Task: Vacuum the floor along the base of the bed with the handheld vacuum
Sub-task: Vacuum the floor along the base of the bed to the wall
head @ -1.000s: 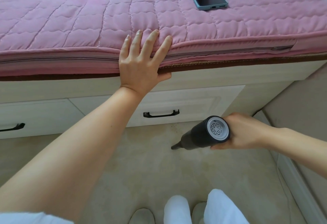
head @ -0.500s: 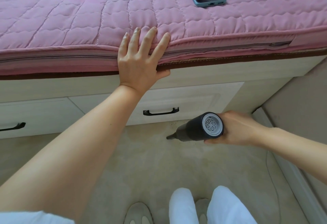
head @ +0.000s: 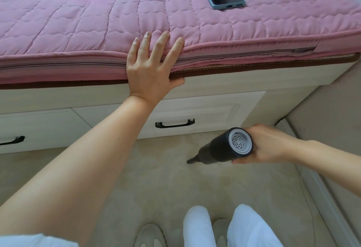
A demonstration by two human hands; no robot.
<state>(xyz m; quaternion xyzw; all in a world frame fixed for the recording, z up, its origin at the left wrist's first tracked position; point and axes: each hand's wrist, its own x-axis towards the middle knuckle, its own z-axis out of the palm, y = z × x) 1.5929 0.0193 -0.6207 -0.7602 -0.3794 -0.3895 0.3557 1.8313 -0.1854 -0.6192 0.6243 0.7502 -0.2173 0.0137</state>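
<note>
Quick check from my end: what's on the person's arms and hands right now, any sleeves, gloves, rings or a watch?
Both forearms are bare. The left hand and right hand wear no gloves, and no rings or watch show. A white short sleeve edge shows at the left upper arm. The right upper arm is out of frame.

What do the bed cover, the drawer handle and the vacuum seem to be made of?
The bed cover: pink quilted fabric, matte, stitched in wavy rows, with a small tear.
The drawer handle: black, slightly glossy, probably metal or hard plastic; the look leaves it open.
The vacuum, held by the right hand: dark matte plastic body with a pale grey perforated end cap.
</note>
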